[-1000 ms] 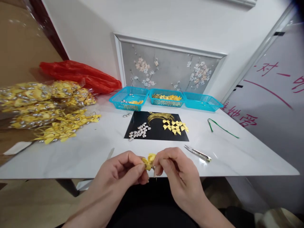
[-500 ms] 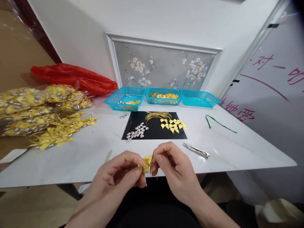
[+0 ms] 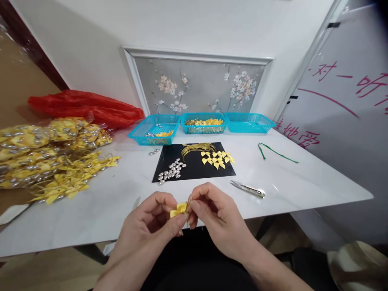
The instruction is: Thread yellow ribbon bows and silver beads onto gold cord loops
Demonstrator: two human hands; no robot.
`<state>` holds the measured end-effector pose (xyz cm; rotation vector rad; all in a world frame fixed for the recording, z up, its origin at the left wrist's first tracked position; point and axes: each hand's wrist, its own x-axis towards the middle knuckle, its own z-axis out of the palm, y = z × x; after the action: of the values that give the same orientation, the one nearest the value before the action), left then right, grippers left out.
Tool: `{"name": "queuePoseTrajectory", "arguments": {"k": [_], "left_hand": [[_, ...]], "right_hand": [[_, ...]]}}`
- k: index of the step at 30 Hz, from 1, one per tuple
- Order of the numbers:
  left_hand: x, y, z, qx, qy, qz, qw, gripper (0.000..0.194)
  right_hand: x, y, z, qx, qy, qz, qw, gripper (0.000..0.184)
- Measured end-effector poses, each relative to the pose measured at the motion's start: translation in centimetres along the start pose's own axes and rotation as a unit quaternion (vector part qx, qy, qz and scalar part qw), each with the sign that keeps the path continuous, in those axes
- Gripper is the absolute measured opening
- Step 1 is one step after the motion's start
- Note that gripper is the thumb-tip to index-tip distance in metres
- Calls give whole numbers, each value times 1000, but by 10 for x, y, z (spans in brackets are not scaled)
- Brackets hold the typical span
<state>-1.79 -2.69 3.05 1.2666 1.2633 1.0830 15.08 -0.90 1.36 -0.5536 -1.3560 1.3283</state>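
Left hand (image 3: 148,221): pinched yellow petal piece (image 3: 181,207).
Right hand (image 3: 216,218): pinched its right edge.
Petal piece: lay between hands, right end farther.

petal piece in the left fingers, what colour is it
The petal piece is yellow, best seen in the head view.

Blue parts baskets (image 3: 249,128), snips (image 3: 249,189) and a whiteboard (image 3: 339,161) suggest a craft workroom.

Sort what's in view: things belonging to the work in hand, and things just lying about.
Likely part of the work:
yellow piece between left hand and right hand;
silver beads, gold wires, yellow petals on black mat;
perhaps snips.

Seemingly lying about:
red plastic bag;
green strip.
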Motion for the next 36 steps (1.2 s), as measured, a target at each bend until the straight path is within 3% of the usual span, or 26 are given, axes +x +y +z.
{"name": "queuePoseTrajectory", "arguments": {"k": [6, 10, 15, 17, 19, 21, 25, 28, 30, 32, 36], "left_hand": [[0, -6, -3, -1, -23, -1, 1000, 23], [-1, -8, -3, -5, -21, 7, 1000, 22], [-3, -7, -3, 1, -5, 25, 1000, 20], [0, -7, -2, 14, 1, 29, 999, 18], [4, -6, 0, 36, 14, 32, 999, 16], [9, -6, 3, 57, 25, 32, 998, 15], [11, -5, 9, 69, 47, 18, 996, 16], [8, -1, 12, 86, 56, 6, 995, 19], [7, 2, 13, 104, 52, 2, 993, 22], [8, 7, 16, 122, 59, 5, 991, 24], [15, 17, 25, 207, 107, 45, 971, 20]], "right_hand": [[-1, -1, -4, 47, -4, 4, 999, 12], [-1, -5, -12, 51, 11, -29, 998, 13], [0, -10, -20, 15, 40, -56, 998, 12], [0, -9, -25, -71, 37, -42, 996, 15], [0, -5, -36, -247, 34, -5, 968, 18], [-1, -1, -57, -420, 47, 36, 906, 18], [-11, 7, -110, -567, 130, 74, 810, 11], [-21, 10, -132, -641, 134, 95, 750, 8], [-24, 11, -135, -667, 122, 102, 728, 7], [-24, 11, -133, -679, 115, 104, 717, 19], [-21, 8, -128, -664, 116, 97, 732, 32]]}}
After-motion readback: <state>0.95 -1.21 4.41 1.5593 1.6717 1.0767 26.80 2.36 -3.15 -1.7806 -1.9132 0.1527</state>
